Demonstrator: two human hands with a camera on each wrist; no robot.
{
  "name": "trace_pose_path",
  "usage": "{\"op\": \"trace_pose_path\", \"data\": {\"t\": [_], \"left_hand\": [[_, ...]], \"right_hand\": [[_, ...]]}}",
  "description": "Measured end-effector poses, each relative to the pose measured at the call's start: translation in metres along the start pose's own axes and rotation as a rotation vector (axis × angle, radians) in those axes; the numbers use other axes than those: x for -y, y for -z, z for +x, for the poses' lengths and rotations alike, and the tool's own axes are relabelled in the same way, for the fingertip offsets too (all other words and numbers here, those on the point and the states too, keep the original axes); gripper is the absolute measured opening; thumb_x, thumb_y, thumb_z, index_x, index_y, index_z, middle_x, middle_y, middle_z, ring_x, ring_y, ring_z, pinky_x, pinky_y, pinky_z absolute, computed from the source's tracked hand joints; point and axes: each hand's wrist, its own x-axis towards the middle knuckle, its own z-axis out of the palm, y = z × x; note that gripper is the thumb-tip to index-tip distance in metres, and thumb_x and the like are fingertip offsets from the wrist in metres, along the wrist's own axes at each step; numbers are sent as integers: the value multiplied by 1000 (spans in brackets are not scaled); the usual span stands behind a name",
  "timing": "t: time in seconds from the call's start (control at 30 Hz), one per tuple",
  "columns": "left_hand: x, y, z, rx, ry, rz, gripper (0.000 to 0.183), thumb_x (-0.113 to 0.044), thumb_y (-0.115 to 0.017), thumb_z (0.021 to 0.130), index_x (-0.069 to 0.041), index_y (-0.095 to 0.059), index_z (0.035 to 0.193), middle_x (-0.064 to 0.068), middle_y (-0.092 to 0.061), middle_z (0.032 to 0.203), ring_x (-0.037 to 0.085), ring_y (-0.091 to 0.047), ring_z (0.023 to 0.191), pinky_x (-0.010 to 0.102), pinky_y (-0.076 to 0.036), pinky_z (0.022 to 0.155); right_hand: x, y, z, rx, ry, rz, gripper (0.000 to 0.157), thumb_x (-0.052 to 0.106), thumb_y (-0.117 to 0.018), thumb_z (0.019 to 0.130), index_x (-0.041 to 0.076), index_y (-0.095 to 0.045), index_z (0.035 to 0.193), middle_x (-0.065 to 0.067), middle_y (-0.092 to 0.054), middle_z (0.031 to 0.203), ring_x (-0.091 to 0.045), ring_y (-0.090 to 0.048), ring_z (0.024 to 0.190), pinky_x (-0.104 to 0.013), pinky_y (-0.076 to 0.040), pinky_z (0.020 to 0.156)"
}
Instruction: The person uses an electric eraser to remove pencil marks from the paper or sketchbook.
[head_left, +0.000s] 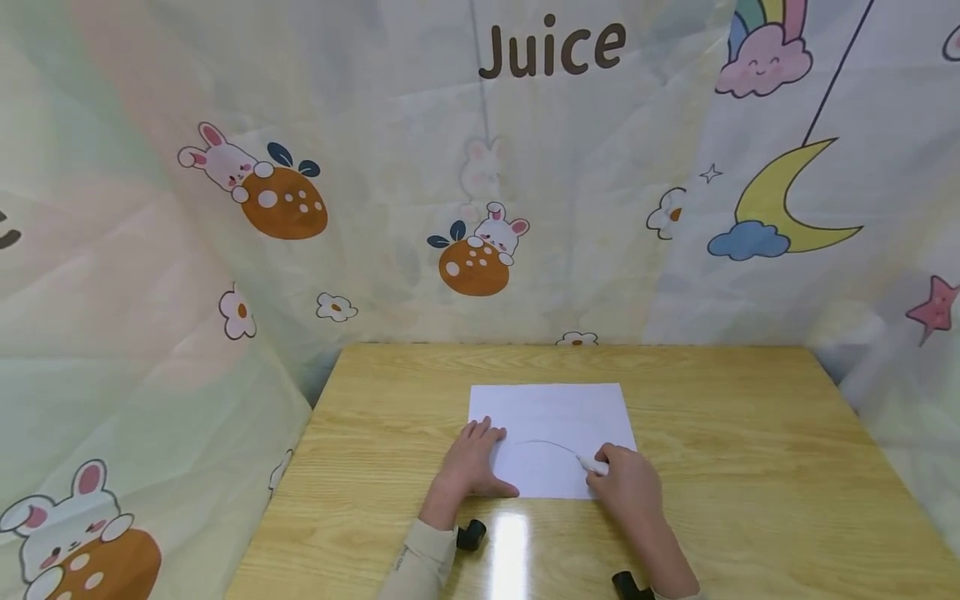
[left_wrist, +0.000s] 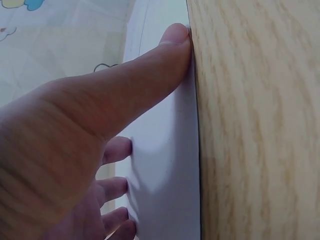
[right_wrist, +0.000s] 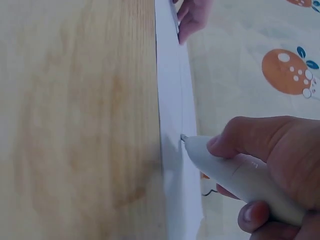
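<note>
A sheet of white paper (head_left: 547,410) lies on the wooden table, with a thin dark curved line (head_left: 542,441) across it. My left hand (head_left: 472,463) rests on the paper's left part, fingers spread and thumb (left_wrist: 150,65) along the near edge. My right hand (head_left: 628,485) grips a white, thick-bodied pen (right_wrist: 240,177) with a narrow metal tip. In the right wrist view the tip touches the paper; in the head view it stands at the right end of the curve. Part of the pen's rear is hidden by the hand.
The wood-grain table (head_left: 750,442) extends around the paper on all sides. Behind it hangs a printed cloth (head_left: 375,167) with rabbits, a moon and the word Juice. Black pieces (head_left: 471,535) sit at both wrists. Bright glare falls near the front.
</note>
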Motion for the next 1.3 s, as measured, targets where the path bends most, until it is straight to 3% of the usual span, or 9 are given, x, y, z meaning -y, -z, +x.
{"op": "trace_pose_path", "data": {"t": [0.8,1.0,1.17,1.3], "left_hand": [[-2,-1,-2,-4,-7,-33,102,-63,-83,60,-15,-48,143,16,-32,154,38,-28,139,50,-30,110],[-2,2,-2,-13,-13,-45,101,-62,-84,61,-14,-48,143,17,-32,153,40,-28,139,51,-31,109],[-1,1,-1,-13,-12,-58,101,-62,-84,61,-15,-48,143,17,-32,154,39,-28,139,52,-31,109],[0,1,0,-7,-15,-60,101,-61,-84,61,-14,-48,143,17,-32,154,40,-27,139,53,-31,109]], "right_hand": [[1,-1,7,30,11,12,13,13,-76,71,8,-69,80,-1,-63,71,-15,-53,58,-33,-44,48],[1,1,9,56,-5,11,14,14,-77,70,9,-69,81,0,-64,72,-15,-51,56,-31,-41,46],[0,2,13,66,-19,36,15,15,-77,70,9,-70,82,0,-66,75,-16,-56,62,-34,-47,53],[-1,3,12,87,-53,66,14,15,-77,69,11,-70,81,2,-66,74,-16,-54,62,-33,-44,53]]}}
